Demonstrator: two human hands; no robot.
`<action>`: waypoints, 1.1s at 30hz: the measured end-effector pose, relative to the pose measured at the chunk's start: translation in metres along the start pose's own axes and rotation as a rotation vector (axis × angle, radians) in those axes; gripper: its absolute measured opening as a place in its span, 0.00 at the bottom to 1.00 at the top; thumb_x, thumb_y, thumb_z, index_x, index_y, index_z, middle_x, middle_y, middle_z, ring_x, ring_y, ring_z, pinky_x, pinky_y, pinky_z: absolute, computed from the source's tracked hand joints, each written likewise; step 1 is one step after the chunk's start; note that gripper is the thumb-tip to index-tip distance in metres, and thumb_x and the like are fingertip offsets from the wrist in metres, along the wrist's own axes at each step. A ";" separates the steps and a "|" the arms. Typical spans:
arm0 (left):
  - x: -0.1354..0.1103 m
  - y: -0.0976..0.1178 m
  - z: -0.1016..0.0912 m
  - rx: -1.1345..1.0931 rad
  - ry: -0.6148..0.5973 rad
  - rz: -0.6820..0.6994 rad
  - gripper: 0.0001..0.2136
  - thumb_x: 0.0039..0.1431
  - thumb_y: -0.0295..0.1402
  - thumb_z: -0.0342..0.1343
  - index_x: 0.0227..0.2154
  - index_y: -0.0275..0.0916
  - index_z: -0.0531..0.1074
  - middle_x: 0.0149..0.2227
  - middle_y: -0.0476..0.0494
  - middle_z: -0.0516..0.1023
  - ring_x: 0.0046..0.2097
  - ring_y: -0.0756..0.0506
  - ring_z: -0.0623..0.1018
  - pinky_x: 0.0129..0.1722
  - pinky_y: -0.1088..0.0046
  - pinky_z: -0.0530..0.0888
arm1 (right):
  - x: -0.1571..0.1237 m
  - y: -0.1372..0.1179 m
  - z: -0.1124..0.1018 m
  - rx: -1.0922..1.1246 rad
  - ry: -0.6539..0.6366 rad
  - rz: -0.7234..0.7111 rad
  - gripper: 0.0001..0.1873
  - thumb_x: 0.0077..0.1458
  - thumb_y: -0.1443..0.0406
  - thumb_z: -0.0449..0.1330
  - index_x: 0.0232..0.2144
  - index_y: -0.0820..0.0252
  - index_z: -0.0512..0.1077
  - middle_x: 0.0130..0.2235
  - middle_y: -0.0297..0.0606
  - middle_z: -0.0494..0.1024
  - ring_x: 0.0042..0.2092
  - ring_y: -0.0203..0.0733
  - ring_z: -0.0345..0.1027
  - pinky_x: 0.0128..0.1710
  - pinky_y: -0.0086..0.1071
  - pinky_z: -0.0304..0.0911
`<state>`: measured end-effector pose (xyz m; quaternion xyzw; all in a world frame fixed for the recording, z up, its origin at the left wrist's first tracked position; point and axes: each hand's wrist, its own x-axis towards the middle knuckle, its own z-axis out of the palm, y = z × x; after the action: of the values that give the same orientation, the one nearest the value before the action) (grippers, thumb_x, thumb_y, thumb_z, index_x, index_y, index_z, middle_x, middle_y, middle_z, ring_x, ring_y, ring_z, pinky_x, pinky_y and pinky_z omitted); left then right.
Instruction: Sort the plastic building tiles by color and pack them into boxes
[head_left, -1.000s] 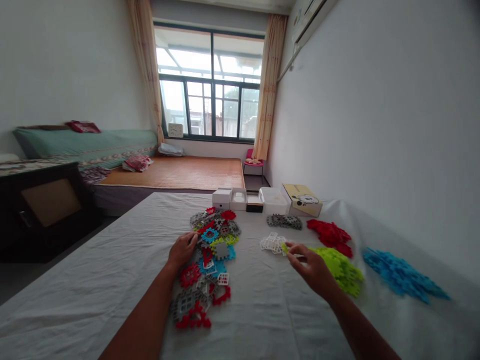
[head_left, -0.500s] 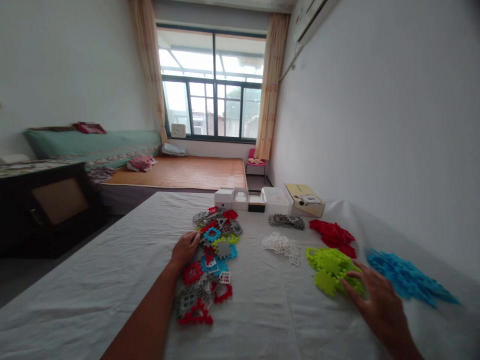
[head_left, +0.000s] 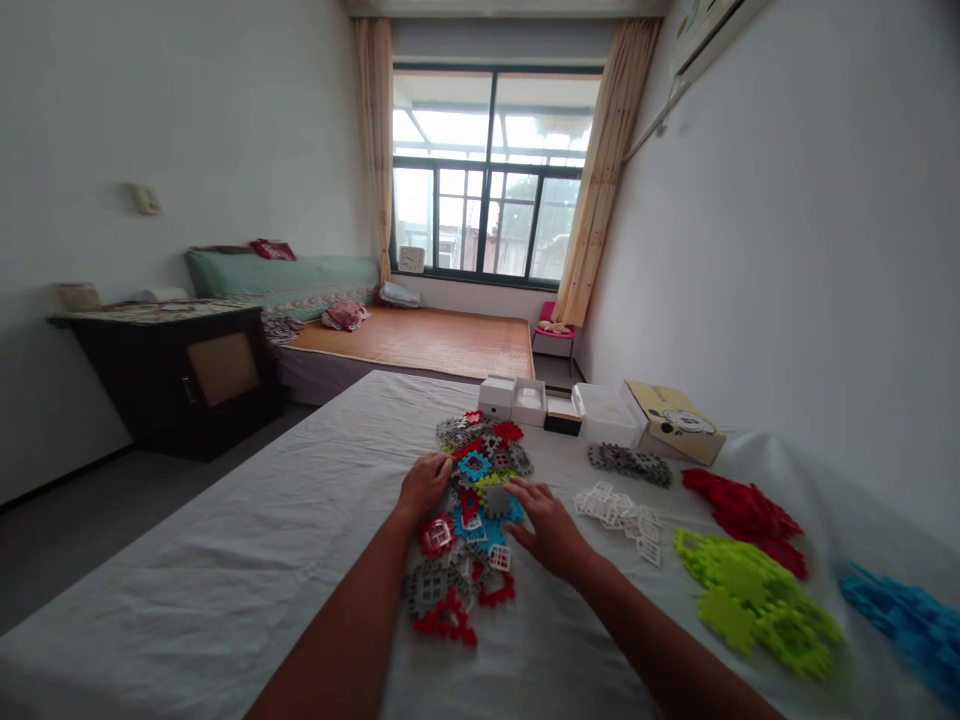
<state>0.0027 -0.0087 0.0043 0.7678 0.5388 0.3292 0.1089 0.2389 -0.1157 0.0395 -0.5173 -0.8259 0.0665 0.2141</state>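
A mixed pile of plastic interlocking building pieces (head_left: 439, 537) in red, grey, blue, green and white runs lengthwise down the cloth. At its left edge rests my left hand (head_left: 426, 482), fingers curled in; whatever they hold is hidden. My right hand (head_left: 551, 525) is at the pile's right side, thumb and fingers apart, fingertips by a grey square piece (head_left: 497, 500) and blue pieces. Sorted heaps lie to the right: white window pieces (head_left: 619, 512), grey pieces (head_left: 628, 464), red pieces (head_left: 742, 515), lime-green pieces (head_left: 750, 595) and blue pieces (head_left: 900, 620).
Small boxes (head_left: 496, 397), a clear plastic container (head_left: 606, 415) and a yellow carton (head_left: 675, 420) line the far end of the cloth-covered table (head_left: 315, 540). Beyond are a bed (head_left: 420, 340) and a dark cabinet (head_left: 165, 380).
My right hand has moved left from the lime-green heap to the mixed pile. My left hand stays at the pile's left edge. The view has turned left.
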 end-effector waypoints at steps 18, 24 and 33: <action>0.004 -0.004 0.001 -0.002 -0.014 0.008 0.17 0.60 0.38 0.41 0.38 0.41 0.75 0.44 0.43 0.77 0.47 0.45 0.73 0.49 0.71 0.66 | -0.044 0.058 -0.035 0.170 0.171 0.253 0.24 0.48 0.52 0.59 0.44 0.59 0.68 0.43 0.42 0.75 0.40 0.44 0.70 0.42 0.37 0.65; 0.005 -0.005 0.000 -0.001 -0.017 0.013 0.17 0.60 0.39 0.41 0.39 0.41 0.74 0.45 0.43 0.77 0.48 0.45 0.73 0.49 0.71 0.66 | -0.096 0.101 -0.082 -0.056 0.263 0.365 0.26 0.50 0.47 0.54 0.44 0.57 0.71 0.43 0.42 0.76 0.42 0.46 0.70 0.43 0.38 0.65; 0.008 -0.009 0.002 0.019 -0.004 0.036 0.18 0.60 0.40 0.40 0.38 0.40 0.74 0.43 0.43 0.77 0.46 0.45 0.74 0.48 0.71 0.67 | -0.211 0.188 -0.107 -0.426 0.335 0.633 0.32 0.45 0.44 0.54 0.47 0.57 0.70 0.46 0.42 0.75 0.45 0.51 0.68 0.44 0.42 0.63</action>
<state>-0.0014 0.0022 0.0009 0.7792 0.5277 0.3242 0.0965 0.5183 -0.2280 0.0134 -0.7820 -0.5753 -0.1283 0.2026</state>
